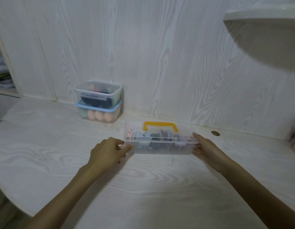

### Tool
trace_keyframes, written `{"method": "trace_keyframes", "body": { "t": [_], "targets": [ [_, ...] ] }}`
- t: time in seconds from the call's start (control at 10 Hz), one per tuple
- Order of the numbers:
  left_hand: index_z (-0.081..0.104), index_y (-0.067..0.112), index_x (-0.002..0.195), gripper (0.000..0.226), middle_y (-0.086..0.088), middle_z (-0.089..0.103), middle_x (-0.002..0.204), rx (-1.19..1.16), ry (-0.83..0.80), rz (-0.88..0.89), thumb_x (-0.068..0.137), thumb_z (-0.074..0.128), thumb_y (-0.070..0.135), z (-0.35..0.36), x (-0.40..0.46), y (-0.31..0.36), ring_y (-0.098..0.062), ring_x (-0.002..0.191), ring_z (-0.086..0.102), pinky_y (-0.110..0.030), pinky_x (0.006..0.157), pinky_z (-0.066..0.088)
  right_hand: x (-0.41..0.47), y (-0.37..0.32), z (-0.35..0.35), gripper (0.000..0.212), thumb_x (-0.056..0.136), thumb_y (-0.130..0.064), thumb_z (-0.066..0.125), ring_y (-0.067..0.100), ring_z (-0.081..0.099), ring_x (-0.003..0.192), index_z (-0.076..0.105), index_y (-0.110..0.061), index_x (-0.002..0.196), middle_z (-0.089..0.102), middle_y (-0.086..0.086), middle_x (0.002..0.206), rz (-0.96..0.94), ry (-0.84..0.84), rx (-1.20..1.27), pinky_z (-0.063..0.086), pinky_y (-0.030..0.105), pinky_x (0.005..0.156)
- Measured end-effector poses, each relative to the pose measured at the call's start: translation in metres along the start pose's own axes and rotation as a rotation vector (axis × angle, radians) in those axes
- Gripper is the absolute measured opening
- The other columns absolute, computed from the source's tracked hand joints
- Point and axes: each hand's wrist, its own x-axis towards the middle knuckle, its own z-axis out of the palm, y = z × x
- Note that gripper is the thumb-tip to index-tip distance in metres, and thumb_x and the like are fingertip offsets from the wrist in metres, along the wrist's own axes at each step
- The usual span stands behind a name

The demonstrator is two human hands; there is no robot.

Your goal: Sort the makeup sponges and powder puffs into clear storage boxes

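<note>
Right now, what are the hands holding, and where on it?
The clear box with the yellow handle: left hand at its left end, right hand at its right end.

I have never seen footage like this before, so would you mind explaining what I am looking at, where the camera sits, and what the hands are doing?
There is no machine here: a person wears a wide-angle camera on the head, looking forward and down, so the two bare arms reach in from the bottom edge. The left hand and right hand hold the two ends of a clear case with a yellow handle; its lid looks closed, with coloured puffs or sponges inside. It sits at the pale wood-grain table. Against the wall, a clear box is stacked on a blue-lidded box holding peach egg-shaped sponges.
</note>
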Motion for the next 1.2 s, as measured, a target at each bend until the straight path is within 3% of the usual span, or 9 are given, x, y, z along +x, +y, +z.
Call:
{"method": "trace_keyframes", "body": {
  "t": [0.2, 0.3, 0.5, 0.6, 0.7, 0.9, 1.0, 1.1, 1.2],
  "targets": [
    [0.059, 0.015, 0.109, 0.059, -0.001, 0.068, 0.103, -0.498, -0.078, -0.099, 0.088, 0.038, 0.067, -0.005, 0.034, 0.026, -0.015, 0.085, 0.066, -0.032, 0.070, 0.054, 0.032, -0.028, 0.021, 0.030, 0.102, -0.027, 0.035, 0.012, 0.057, 0.077, 0.056, -0.008, 0.113, 0.062, 0.004, 0.090, 0.018, 0.180, 0.098, 0.046, 0.022, 0.076],
    [0.046, 0.018, 0.132, 0.055, -0.003, 0.054, 0.125, -0.904, -0.079, -0.199, 0.094, 0.037, 0.056, -0.012, 0.065, 0.036, -0.017, 0.098, 0.061, -0.025, 0.060, 0.046, 0.061, -0.044, 0.038, 0.037, 0.101, -0.027, 0.037, 0.020, 0.056, 0.089, 0.058, -0.002, 0.118, 0.061, 0.011, 0.101, -0.040, 0.238, 0.100, 0.047, 0.033, 0.089],
    [0.045, 0.023, 0.117, 0.028, -0.003, 0.058, 0.094, -1.161, 0.071, -0.367, 0.095, 0.047, 0.041, 0.003, 0.122, 0.040, -0.015, 0.074, 0.057, -0.029, 0.062, 0.052, 0.109, -0.048, 0.075, 0.043, 0.096, -0.027, 0.040, 0.028, 0.054, 0.089, 0.057, 0.004, 0.120, 0.058, 0.016, 0.100, -0.030, 0.341, 0.106, 0.040, 0.030, 0.070],
    [0.052, 0.015, 0.128, 0.047, -0.013, 0.060, 0.124, -1.120, 0.180, -0.386, 0.090, 0.057, 0.042, 0.020, 0.141, 0.033, -0.032, 0.107, 0.061, -0.045, 0.088, 0.054, 0.122, -0.041, 0.080, 0.036, 0.096, -0.029, 0.039, 0.030, 0.054, 0.089, 0.056, 0.000, 0.109, 0.056, 0.016, 0.097, 0.016, 0.406, 0.134, 0.038, 0.032, 0.072],
    [0.051, 0.010, 0.128, 0.059, -0.019, 0.059, 0.124, -1.160, 0.227, -0.458, 0.083, 0.065, 0.046, 0.031, 0.148, 0.032, -0.038, 0.111, 0.059, -0.051, 0.087, 0.054, 0.130, -0.038, 0.080, 0.028, 0.096, -0.030, 0.039, 0.028, 0.051, 0.083, 0.052, -0.005, 0.098, 0.054, 0.015, 0.092, 0.035, 0.420, 0.127, 0.037, 0.031, 0.065],
    [0.046, 0.012, 0.112, 0.045, -0.008, 0.059, 0.087, -1.311, 0.136, -0.499, 0.084, 0.065, 0.042, 0.027, 0.146, 0.034, -0.021, 0.070, 0.060, -0.041, 0.057, 0.057, 0.133, -0.037, 0.073, 0.023, 0.095, -0.031, 0.043, 0.013, 0.035, 0.055, 0.047, -0.008, 0.097, 0.040, 0.000, 0.066, 0.066, 0.354, 0.130, 0.027, 0.024, 0.049],
    [0.041, 0.005, 0.130, 0.070, -0.014, 0.059, 0.109, -1.275, 0.020, -0.486, 0.082, 0.062, 0.051, 0.020, 0.133, 0.035, -0.024, 0.078, 0.062, -0.039, 0.053, 0.058, 0.118, -0.045, 0.076, 0.040, 0.097, -0.039, 0.040, 0.020, 0.056, 0.082, 0.051, -0.005, 0.114, 0.058, 0.008, 0.093, 0.099, 0.260, 0.158, 0.047, 0.026, 0.070],
    [0.027, 0.008, 0.143, 0.074, -0.015, 0.048, 0.134, -1.213, 0.015, -0.422, 0.087, 0.057, 0.047, 0.011, 0.100, 0.041, -0.026, 0.099, 0.058, -0.038, 0.070, 0.056, 0.109, -0.050, 0.076, 0.069, 0.096, -0.056, 0.027, 0.026, 0.028, 0.141, 0.022, -0.013, 0.150, 0.026, 0.006, 0.154, 0.087, 0.183, 0.189, 0.024, 0.041, 0.116],
    [0.045, 0.007, 0.135, 0.048, -0.011, 0.055, 0.132, -1.269, -0.086, -0.306, 0.094, 0.052, 0.032, 0.006, 0.036, 0.047, -0.024, 0.103, 0.061, -0.036, 0.068, 0.057, 0.082, -0.052, 0.069, 0.063, 0.099, -0.050, 0.022, 0.025, 0.026, 0.141, 0.018, -0.013, 0.150, 0.022, 0.005, 0.156, 0.006, 0.295, 0.211, 0.025, 0.041, 0.115]
  ]
}}
